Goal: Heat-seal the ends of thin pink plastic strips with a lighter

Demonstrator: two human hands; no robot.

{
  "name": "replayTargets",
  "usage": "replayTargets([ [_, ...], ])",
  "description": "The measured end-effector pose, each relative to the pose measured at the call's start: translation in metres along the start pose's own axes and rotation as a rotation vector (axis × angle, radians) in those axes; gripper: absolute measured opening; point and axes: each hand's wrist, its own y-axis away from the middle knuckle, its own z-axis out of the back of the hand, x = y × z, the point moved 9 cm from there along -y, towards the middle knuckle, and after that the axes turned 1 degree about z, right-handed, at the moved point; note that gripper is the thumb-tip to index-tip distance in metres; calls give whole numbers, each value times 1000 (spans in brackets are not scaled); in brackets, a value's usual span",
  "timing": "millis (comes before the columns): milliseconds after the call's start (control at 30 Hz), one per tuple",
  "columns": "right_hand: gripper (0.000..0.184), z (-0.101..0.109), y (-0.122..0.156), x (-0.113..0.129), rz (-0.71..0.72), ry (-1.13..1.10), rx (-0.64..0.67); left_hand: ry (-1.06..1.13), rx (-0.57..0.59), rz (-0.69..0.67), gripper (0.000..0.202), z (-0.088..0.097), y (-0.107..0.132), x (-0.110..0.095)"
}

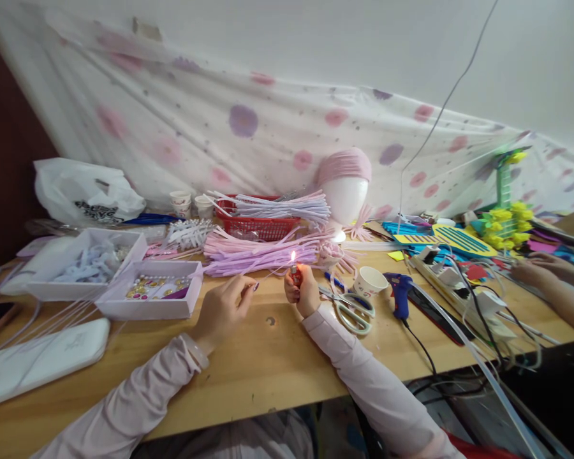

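Red lighter held upright in the right hand, fingers curled round its body, a small flame burning at the top. Position: above the front part of the wooden table, before a bundle of pink and lilac stems.

Left hand just to the left of the lighter, apart from it — thumb and forefinger drawn close at the tips. Anything pinched there is too fine to make out; cannot tell whether they grip.

Beside the right wrist: scissors with pale handles, lying flat. Next to them a paper cup, then a blue glue gun, its black cord running down over the table edge. Left of the left hand: an open white box containing beads and gold-coloured pieces.

Behind the bundle: a red basket with pale stems lying across its top, and a white head form wearing a pink wrap. Far right, beyond the power strip: another person's hands.
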Motion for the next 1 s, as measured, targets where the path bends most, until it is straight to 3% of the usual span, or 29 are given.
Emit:
replayTargets([
  [467,38,-11,2,-17,3,62,40,6,-14,-22,8,-1,2,-1],
  [767,40,-21,3,-35,-127,136,55,4,1,-26,10,-1,3,-5],
  [1000,40,-11,1,-13,-37,-9,28,11,-3,-21,9,0,2,-5],
])
